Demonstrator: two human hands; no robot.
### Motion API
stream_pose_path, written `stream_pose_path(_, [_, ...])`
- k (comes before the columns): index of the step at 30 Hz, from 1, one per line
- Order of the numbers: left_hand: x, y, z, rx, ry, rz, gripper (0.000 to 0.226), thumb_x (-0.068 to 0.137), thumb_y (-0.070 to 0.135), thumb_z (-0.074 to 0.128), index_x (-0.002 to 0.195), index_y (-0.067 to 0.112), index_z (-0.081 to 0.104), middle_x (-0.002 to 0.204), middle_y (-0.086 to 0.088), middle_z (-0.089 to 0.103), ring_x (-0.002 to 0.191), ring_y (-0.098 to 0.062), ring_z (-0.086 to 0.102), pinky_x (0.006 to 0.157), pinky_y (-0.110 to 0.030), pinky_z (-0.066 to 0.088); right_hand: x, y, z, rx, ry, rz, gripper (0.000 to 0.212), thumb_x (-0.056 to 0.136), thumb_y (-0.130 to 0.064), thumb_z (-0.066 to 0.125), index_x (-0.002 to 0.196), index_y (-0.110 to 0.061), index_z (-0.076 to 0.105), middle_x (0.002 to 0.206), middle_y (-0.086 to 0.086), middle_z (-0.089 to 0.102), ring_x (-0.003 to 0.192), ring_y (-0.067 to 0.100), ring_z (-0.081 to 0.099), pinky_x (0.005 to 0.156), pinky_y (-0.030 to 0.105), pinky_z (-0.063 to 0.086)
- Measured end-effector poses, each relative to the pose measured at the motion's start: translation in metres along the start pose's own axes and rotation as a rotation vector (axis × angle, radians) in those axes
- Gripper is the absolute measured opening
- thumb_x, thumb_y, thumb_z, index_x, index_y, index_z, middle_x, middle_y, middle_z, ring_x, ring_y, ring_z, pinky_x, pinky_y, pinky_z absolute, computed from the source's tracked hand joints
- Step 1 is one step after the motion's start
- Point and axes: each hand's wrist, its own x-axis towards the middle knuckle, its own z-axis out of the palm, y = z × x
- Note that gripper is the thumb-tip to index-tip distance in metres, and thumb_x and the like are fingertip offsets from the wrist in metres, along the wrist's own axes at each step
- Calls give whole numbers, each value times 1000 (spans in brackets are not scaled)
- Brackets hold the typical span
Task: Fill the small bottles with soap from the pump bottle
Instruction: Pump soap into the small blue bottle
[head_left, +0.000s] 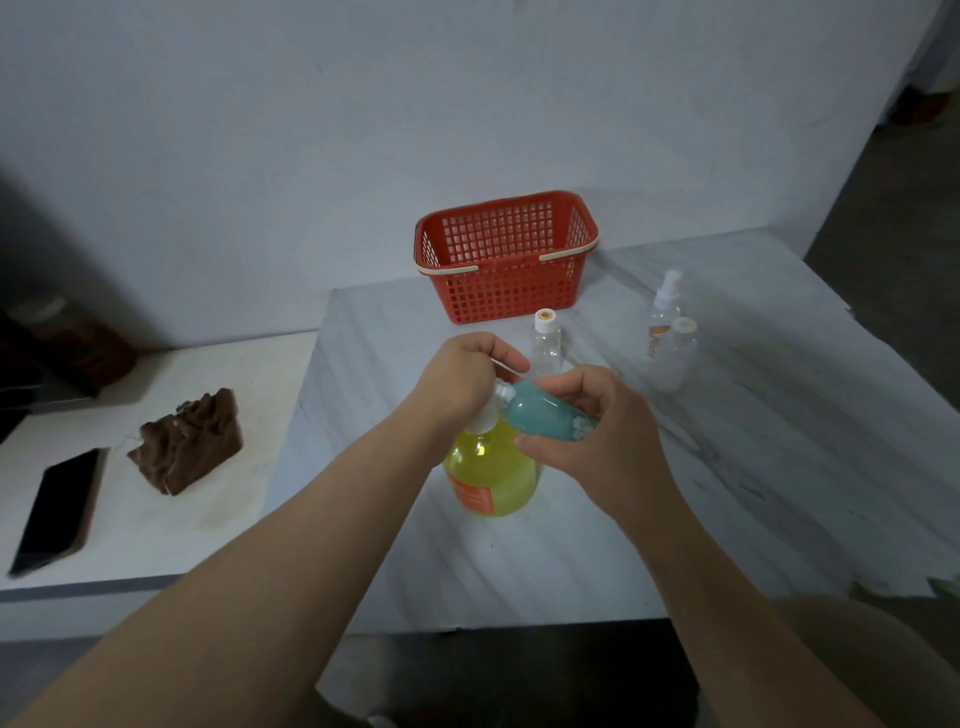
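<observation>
At desk (727, 493) centre, toward near edge: one yellow pump bottle (491, 478), upright. Left hand (462, 379) on top, fingers curled over white pump head. Right hand (597, 431) just right of it, fingers and thumb wrapped round one teal small bottle (540, 413), tilted, mouth at pump nozzle. Farther back, three clear small bottles standing: capped bottle (546, 345) just behind hands, spray bottle (665, 304) and second capped bottle (675, 358) close together at right. Far: one red basket (504, 260) by wall. Left, on lower white surface (156, 540): one dark phone (57, 509), one brown lump (189, 441).
</observation>
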Motion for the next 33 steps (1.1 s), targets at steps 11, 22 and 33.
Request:
stream_pose_path(11, [-6, 13, -3, -31, 13, 16, 35, 87, -6, 33, 76, 11, 60, 78, -9, 63, 62, -16, 54, 49, -20, 40, 1, 0, 0, 24, 35, -38, 46, 53, -15, 88, 83, -37, 60, 87, -7, 67, 75, 3, 62, 63, 11, 45])
stream_pose_path(22, [0, 7, -2, -23, 11, 22, 39, 86, -6, 31, 73, 14, 62, 80, -9, 64, 68, -20, 55, 56, -25, 41, 3, 1, 0, 47, 32, -33, 46, 52, -13, 88, 83, -34, 61, 88, -4, 68, 76, 4, 64, 63, 12, 47])
stream_pose_path(33, [4, -5, 2, -26, 29, 7, 42, 81, -7, 30, 67, 14, 63, 73, -8, 63, 63, -21, 53, 56, -26, 39, 4, 4, 1, 63, -9, -8, 45, 54, -2, 86, 80, -30, 63, 81, -8, 67, 70, 2, 62, 60, 11, 45])
